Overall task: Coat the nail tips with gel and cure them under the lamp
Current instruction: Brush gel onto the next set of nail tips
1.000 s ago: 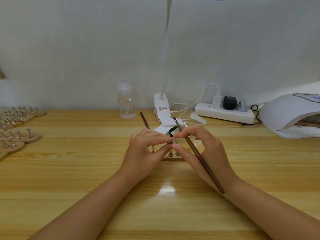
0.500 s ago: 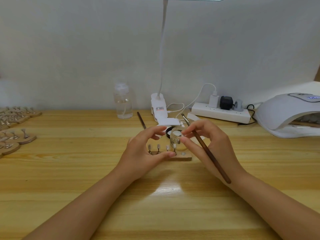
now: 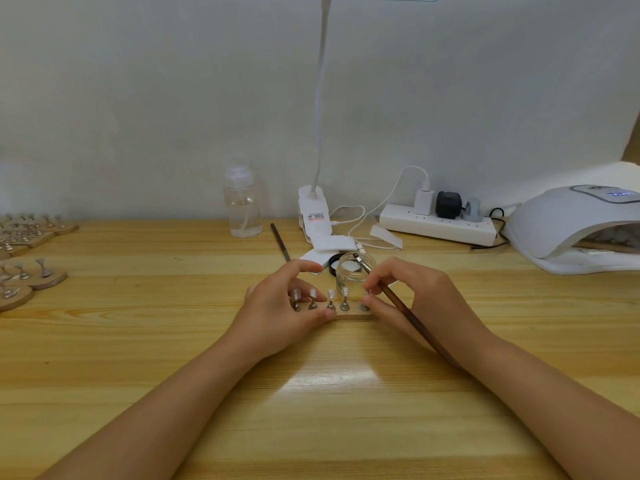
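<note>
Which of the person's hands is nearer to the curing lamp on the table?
Right. The right hand, holding the brush, sits between the stand and the curing lamp; the left hand is farther left, beyond the stand.

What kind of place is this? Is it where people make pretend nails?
Probably a nail-art work desk, maybe at home. A white curing lamp sits at the right, a wooden stand holds little nail tips, and the right hand grips a brush.

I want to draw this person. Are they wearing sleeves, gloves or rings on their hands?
No sleeves show: both forearms are bare to the frame's edge. The left hand and right hand wear no gloves, and no rings, watch or bracelet are visible.
</note>
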Motion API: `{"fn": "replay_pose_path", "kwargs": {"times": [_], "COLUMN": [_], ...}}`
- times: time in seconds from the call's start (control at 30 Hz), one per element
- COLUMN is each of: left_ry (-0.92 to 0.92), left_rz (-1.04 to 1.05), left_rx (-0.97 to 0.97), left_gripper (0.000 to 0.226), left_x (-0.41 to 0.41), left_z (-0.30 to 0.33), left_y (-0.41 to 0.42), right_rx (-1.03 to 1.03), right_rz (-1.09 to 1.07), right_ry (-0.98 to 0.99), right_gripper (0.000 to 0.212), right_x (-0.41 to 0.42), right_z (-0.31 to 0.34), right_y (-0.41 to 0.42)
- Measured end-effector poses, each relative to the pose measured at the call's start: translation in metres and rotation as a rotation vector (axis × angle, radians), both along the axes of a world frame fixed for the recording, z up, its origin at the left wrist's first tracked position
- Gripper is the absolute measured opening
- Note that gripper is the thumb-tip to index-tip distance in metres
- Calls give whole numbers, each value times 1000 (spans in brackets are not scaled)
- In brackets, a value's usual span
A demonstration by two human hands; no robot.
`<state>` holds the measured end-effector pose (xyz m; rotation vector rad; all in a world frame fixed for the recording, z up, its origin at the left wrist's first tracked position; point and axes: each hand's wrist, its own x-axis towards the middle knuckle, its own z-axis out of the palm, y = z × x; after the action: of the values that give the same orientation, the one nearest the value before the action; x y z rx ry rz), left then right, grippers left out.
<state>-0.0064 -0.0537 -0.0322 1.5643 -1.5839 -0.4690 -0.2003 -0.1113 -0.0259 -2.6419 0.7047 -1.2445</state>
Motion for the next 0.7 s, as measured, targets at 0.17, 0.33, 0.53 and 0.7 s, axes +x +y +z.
{"fn": "replay_pose_path", "kwargs": {"times": [0.17,0.33,0.53,0.7], "left_ry": [11,0,34,53], "left_rz": [-15,-34,-51,-49], "left_rx": [9,8,-11,-29], "left_gripper": [46,47,48,52], "left_x": [1,3,3,2], "left_z": [0,-1,-2,0], "left_y": [0,-1,0,2], "right_rx": [-53,-210,-74,-47], "right_rz": [-15,-211,-370,-369], "right_ry": [0,-47,316,464], "right_gripper": [16,11,26,32], "right_x": [0,-9,-16,-15], "right_z": [2,13,6,3], "right_y": [4,2,-9,-13]}}
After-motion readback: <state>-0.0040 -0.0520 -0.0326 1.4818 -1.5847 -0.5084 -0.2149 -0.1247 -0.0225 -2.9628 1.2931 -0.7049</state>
